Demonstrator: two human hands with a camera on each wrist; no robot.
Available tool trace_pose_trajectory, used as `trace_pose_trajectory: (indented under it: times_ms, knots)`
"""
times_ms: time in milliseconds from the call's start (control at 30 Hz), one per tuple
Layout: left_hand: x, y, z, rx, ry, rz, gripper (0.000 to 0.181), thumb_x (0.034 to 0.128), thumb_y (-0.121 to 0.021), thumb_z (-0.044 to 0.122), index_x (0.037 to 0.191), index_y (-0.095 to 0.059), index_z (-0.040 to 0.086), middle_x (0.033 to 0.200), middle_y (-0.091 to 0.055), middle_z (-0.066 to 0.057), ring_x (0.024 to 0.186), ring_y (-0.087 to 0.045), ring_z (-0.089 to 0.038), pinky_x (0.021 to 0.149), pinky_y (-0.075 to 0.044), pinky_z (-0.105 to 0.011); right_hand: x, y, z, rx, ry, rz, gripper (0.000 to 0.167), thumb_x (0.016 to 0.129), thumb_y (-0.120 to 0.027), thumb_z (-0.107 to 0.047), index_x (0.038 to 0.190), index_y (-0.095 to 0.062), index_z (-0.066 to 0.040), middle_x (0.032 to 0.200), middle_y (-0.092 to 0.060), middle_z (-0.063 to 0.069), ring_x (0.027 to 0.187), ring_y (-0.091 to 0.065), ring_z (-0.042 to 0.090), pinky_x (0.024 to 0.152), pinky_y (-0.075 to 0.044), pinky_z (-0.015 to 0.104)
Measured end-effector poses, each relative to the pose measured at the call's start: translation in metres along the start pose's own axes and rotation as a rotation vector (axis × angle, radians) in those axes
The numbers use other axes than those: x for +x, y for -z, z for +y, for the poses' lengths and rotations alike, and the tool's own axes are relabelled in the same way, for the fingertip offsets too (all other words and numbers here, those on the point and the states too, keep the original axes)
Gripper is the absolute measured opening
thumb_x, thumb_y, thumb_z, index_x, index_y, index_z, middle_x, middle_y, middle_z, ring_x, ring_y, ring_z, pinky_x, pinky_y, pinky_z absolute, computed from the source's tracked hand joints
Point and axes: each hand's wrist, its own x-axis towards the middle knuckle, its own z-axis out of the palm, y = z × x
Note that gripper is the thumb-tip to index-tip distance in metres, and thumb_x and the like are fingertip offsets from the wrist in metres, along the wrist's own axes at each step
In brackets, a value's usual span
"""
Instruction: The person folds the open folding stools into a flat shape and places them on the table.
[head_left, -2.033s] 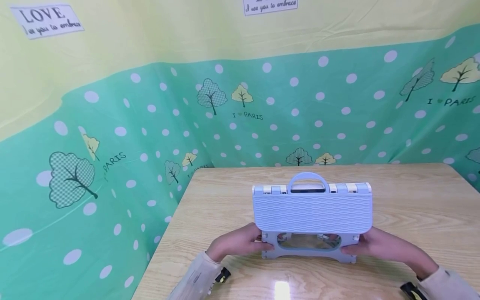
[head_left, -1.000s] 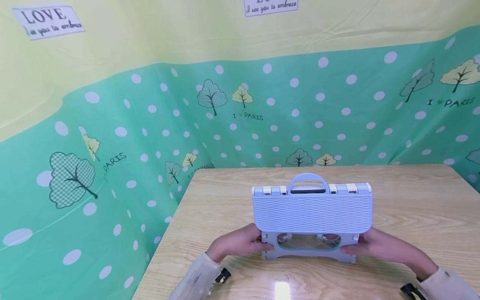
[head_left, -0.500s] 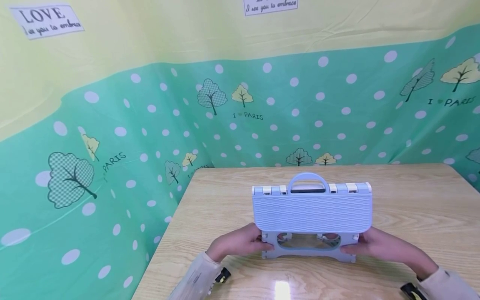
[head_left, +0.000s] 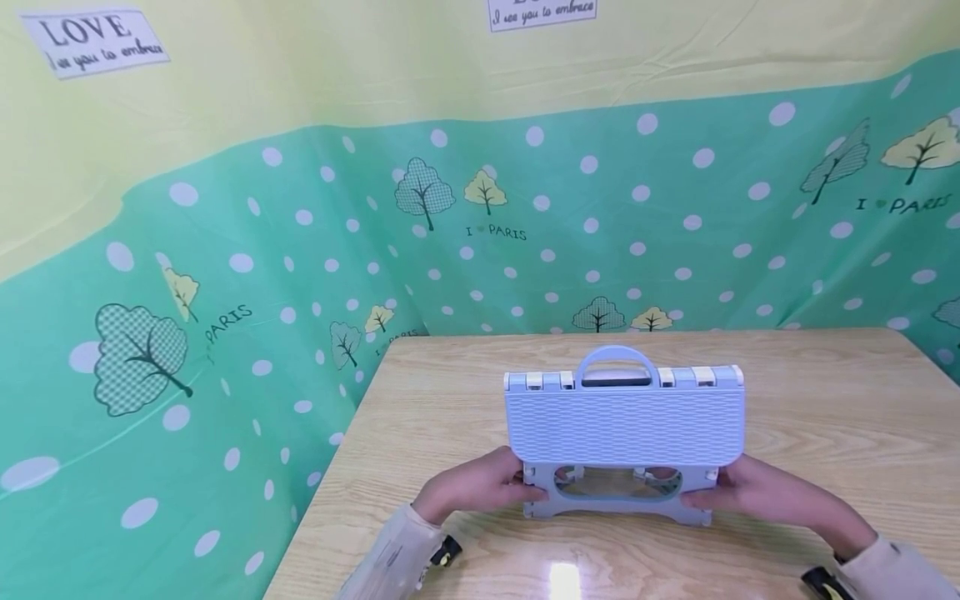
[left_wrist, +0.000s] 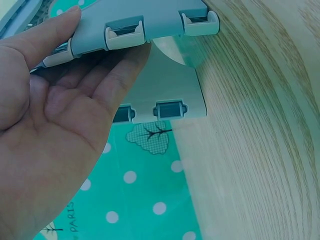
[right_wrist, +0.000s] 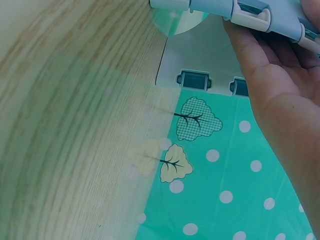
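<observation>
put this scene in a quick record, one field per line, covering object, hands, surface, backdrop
object: light-blue folding stool, not opened flat
handle: arched handle at top
left hand: grips left end of near leg panel
right hand: grips right end of same panel
surface: wood-grain table
backdrop: green-and-yellow printed cloth

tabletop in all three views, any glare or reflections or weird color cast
Head view: a bright glare patch on the tabletop, at the frame's bottom edge; right wrist view: the green cloth and its printed yellow tree mirror faintly in the tabletop; left wrist view: cool blue-green cast, faint greenish sheen on the tabletop.
</observation>
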Motion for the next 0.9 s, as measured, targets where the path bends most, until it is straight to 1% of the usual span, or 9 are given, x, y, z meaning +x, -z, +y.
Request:
trace_pose_trajectory:
  times_ms: [367, 600, 900]
  knots:
    - [0.0001, 0.0009, 0.0003, 0.004, 0.015, 0.003, 0.064, 0.1007, -0.059, 0.013, 0.156, -0.026, 0.017, 0.146, -0.05, -0.004, 0.122, -0.053, -0.005, 0.098, -0.048, -0.022, 0.0001, 0.0013, -0.0015, -0.03, 0.029, 0.011, 0.094, 0.091, -0.07, -0.009, 0.159, -0.004, -0.012, 0.147, -0.033, -0.022, 0.129, -0.033, -0.011, 0.094, -0.043, 0.016]
    - [-0.0002, -0.0009, -0.0013, -0.003, 0.014, 0.003, 0.063, 0.1009, -0.058, 0.013, 0.155, -0.027, 0.018, 0.145, -0.051, -0.004, 0.12, -0.054, -0.005, 0.097, -0.049, -0.022, -0.0003, 0.001, -0.0013, -0.025, 0.013, 0.008, 0.09, 0.092, -0.069, -0.01, 0.158, -0.008, -0.013, 0.146, -0.035, -0.022, 0.129, -0.034, -0.01, 0.094, -0.043, 0.017]
    - [-0.0007, -0.0009, 0.001, -0.011, 0.018, 0.0, 0.061, 0.1006, -0.059, 0.012, 0.154, -0.029, 0.016, 0.142, -0.054, -0.004, 0.117, -0.056, -0.004, 0.095, -0.05, -0.021, -0.0009, 0.0004, -0.0001, -0.03, 0.013, 0.009, 0.09, 0.092, -0.069, -0.01, 0.158, -0.009, -0.012, 0.146, -0.034, -0.023, 0.129, -0.033, -0.011, 0.093, -0.044, 0.017]
